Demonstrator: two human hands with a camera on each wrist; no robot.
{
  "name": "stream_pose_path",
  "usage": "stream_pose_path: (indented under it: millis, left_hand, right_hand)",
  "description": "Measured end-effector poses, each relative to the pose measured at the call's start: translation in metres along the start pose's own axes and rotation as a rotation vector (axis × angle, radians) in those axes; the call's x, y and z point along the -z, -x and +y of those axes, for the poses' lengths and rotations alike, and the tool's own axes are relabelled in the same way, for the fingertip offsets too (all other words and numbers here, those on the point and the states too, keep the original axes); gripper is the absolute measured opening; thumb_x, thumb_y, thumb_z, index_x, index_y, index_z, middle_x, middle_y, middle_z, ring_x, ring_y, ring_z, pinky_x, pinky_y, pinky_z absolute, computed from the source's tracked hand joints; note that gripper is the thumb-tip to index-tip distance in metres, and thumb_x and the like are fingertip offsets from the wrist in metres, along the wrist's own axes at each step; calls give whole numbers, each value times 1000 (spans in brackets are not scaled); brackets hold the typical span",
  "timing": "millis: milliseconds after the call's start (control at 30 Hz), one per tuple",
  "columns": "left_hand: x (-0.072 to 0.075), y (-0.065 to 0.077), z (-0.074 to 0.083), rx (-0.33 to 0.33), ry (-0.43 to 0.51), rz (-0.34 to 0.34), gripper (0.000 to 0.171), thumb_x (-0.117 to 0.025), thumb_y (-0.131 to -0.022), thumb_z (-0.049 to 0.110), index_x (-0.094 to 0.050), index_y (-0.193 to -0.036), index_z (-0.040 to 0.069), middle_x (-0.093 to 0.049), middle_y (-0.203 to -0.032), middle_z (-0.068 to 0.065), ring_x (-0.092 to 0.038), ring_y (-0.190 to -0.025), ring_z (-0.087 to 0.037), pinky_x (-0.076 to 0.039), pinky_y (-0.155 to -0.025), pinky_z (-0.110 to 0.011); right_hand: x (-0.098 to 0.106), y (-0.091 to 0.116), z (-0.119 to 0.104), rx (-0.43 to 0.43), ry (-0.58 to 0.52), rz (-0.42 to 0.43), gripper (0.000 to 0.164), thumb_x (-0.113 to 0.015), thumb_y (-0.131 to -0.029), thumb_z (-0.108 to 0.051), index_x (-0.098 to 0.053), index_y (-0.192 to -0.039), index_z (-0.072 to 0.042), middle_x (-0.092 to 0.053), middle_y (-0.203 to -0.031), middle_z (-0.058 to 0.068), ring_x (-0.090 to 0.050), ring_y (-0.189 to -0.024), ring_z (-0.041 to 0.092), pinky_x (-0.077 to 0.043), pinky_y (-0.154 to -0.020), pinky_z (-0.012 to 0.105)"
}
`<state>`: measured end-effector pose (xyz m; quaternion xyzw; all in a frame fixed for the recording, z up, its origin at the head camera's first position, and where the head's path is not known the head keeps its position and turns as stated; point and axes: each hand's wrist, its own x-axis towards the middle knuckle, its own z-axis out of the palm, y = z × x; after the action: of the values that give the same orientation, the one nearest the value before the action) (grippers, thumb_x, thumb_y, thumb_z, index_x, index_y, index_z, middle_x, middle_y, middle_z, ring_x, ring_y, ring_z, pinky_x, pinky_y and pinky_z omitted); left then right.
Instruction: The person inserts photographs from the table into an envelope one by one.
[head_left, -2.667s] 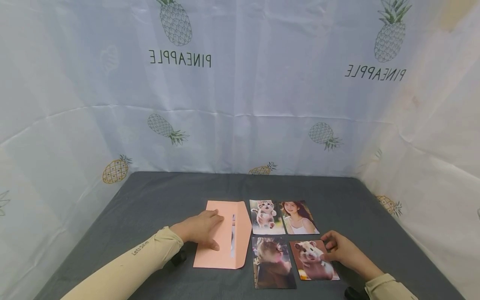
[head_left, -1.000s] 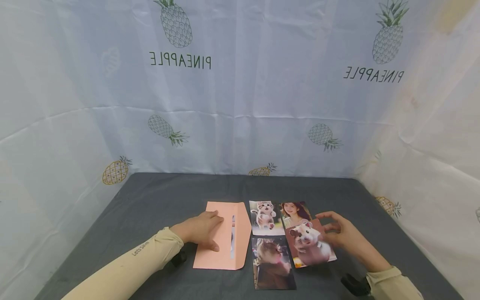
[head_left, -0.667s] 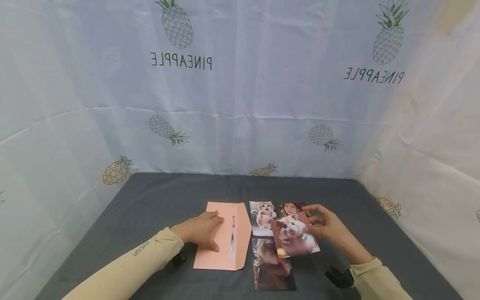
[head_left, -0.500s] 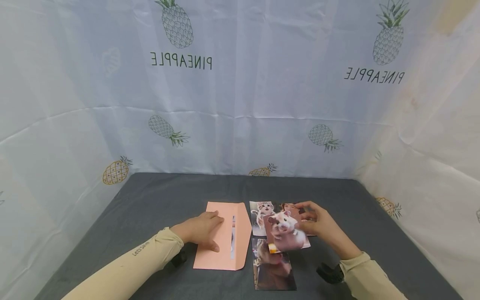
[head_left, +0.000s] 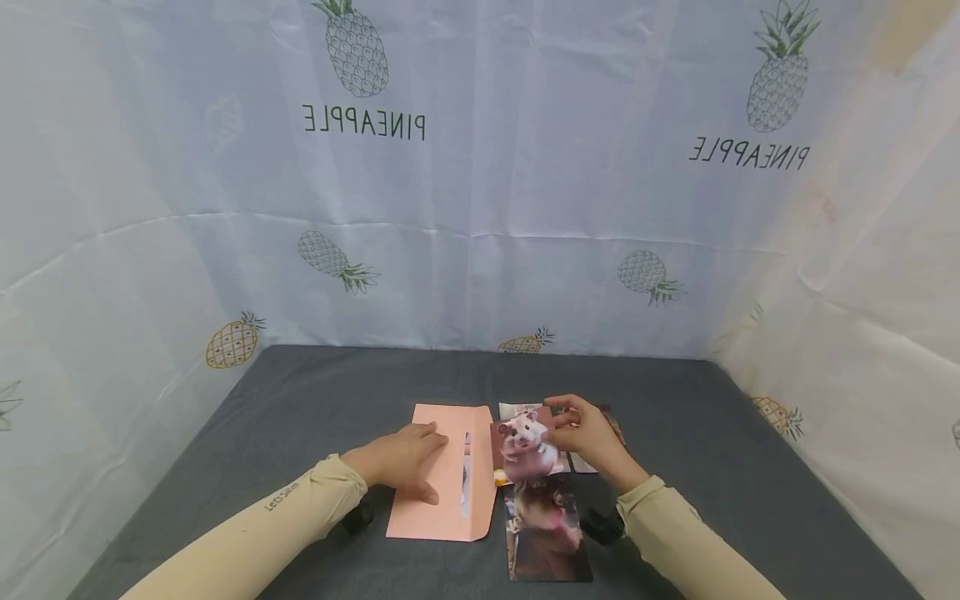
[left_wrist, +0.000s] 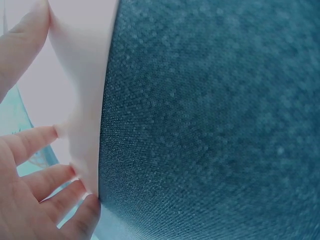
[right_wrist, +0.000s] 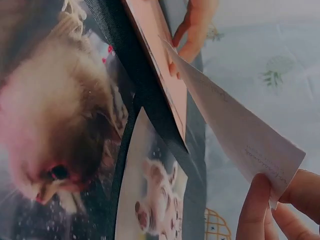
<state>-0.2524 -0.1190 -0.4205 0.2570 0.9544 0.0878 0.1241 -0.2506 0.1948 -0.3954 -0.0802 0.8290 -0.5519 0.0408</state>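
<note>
My left hand (head_left: 396, 461) rests with spread fingers on a pink envelope (head_left: 427, 522), its flap turned out to the right. A slot in the envelope shows part of a picture inside. My right hand (head_left: 594, 442) pinches a hamster photo card (head_left: 523, 450) by its right side, held raised beside the flap. In the right wrist view the card's pale back (right_wrist: 235, 127) shows faint writing, thumb and fingers at its corner. Under the hamster card, a kitten photo (head_left: 516, 410) is mostly hidden. In the left wrist view, fingertips (left_wrist: 55, 131) touch the envelope's pale surface.
A photo of a furry animal (head_left: 550, 537) lies nearest the front. Behind my right hand, a portrait photo (head_left: 584, 465) is largely covered. The dark grey tablecloth (head_left: 337, 375) reaches to a pineapple-print curtain (head_left: 480, 183) at the back and sides.
My right hand has picked up the hamster card from the lower right and carried it leftward over the other photos toward the envelope. The left hand has stayed in place.
</note>
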Motion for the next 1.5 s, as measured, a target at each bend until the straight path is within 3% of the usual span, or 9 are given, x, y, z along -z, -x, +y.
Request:
stream_pose_path:
  millis: [267,533,1500]
  left_hand:
    - [2,0,2,11,-3,4,88,-81,-69,52,-49,-140,12,-36,-154,-13,-35,-141,-29,-39,-107,-46]
    - [1,0,1,-8,13,0,88,-81,-70,51,-48,-141,11,-35,-154,-15,-33,-142,-30,-38,-108,-47]
    - [2,-1,0,-25,11,3,87,-82,-71,48,-48,-140,10,-34,-154,-16,-32,-142,-31,-37,-109,-47]
  right_hand:
    - [-21,-19,-4,-26,55,68,54,-75,-77,1,-58,-128,0,-65,-104,20,-65,-84,21,-55,-68,33]
    - [-33,-29,-4,-38,132,55,53,-76,-76,-2,-61,-127,-3,-67,-102,18,-66,-81,21,-56,-67,35]
    - [-48,-35,-3,-46,146,31,53,-76,-75,1,-61,-126,-1,-68,-92,12,-61,-69,16,-49,-55,28]
